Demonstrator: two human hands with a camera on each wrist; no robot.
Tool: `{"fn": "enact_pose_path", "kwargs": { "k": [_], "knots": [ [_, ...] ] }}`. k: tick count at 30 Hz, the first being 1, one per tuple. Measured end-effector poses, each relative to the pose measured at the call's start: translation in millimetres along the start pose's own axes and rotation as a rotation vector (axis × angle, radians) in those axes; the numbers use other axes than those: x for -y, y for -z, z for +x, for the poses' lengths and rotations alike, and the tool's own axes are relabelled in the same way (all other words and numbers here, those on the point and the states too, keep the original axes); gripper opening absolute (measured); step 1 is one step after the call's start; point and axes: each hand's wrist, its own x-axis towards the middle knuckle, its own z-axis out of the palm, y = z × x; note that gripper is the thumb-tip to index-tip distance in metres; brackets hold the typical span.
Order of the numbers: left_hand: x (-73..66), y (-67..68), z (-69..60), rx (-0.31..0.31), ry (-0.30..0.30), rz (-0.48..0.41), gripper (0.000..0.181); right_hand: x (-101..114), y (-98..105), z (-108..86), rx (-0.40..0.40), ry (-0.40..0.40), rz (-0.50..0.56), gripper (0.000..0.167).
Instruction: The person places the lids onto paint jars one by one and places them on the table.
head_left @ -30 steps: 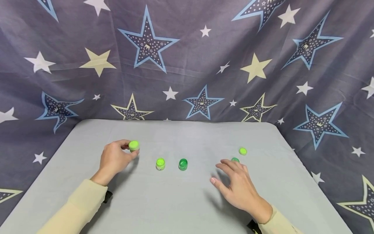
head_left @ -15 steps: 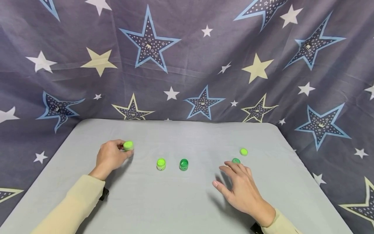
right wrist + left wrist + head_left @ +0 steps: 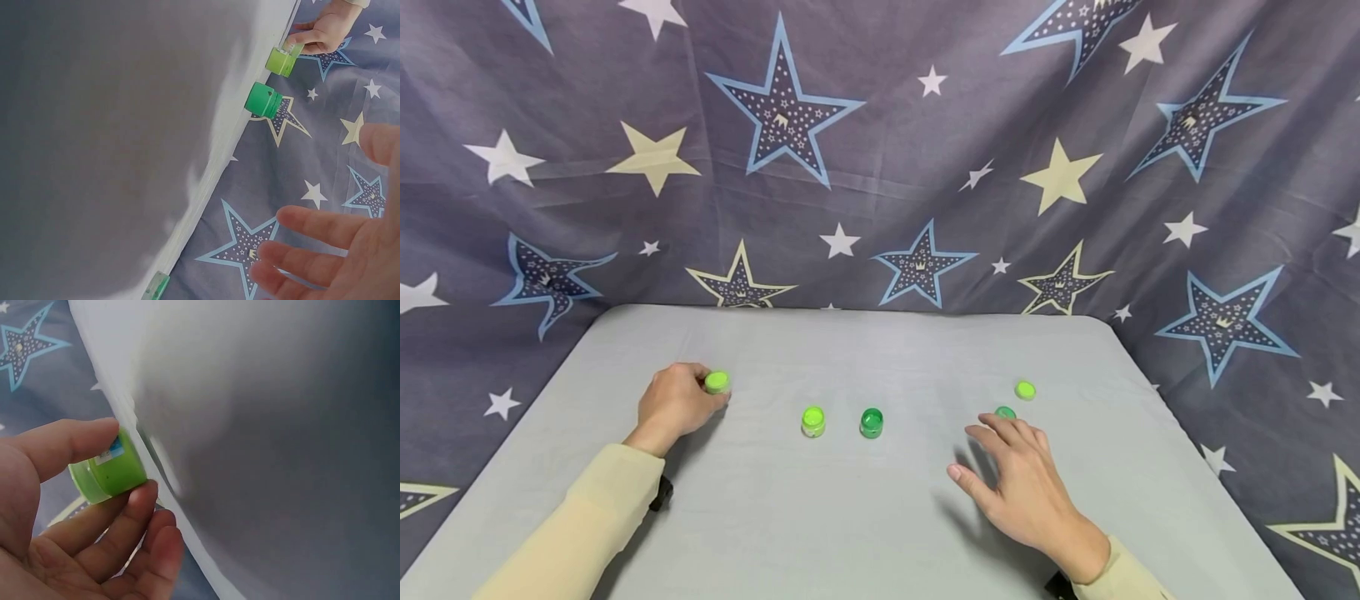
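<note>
My left hand (image 3: 672, 407) pinches a small lime-green jar with its lid on (image 3: 717, 382) between thumb and fingers, at the table's left. In the left wrist view a label shows on the side of this lime-green jar (image 3: 119, 469); whether its base touches the table I cannot tell. An open lime-green jar (image 3: 813, 422) and an open dark-green jar (image 3: 872, 423) stand side by side mid-table. My right hand (image 3: 1026, 492) hovers at the right with fingers spread and nothing held. Just beyond its fingertips lies a green lid (image 3: 1005, 412), partly hidden.
A lime-green lid (image 3: 1026, 390) lies behind the green one. Light grey cloth covers the table (image 3: 850, 517). A star-patterned curtain (image 3: 880, 200) hangs along the back and both sides.
My left hand has carried the lidded lime-green jar leftward and slightly down. The right hand has barely moved. Both open jars and the lids stay where they were.
</note>
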Motion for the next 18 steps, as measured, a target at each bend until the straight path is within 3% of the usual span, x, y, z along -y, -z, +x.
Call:
{"fn": "enact_pose_path", "kwargs": {
  "k": [12,18],
  "knots": [
    [0.6,3.0,0.1,0.060,0.035,0.069,0.049,-0.6,0.9,-0.5,0.005,-0.012,-0.002,0.050],
    [-2.3,3.6,-1.9,0.086,0.017,0.102,0.068,-0.2,1.2,-0.1,0.001,-0.012,0.005,0.051]
  ]
}}
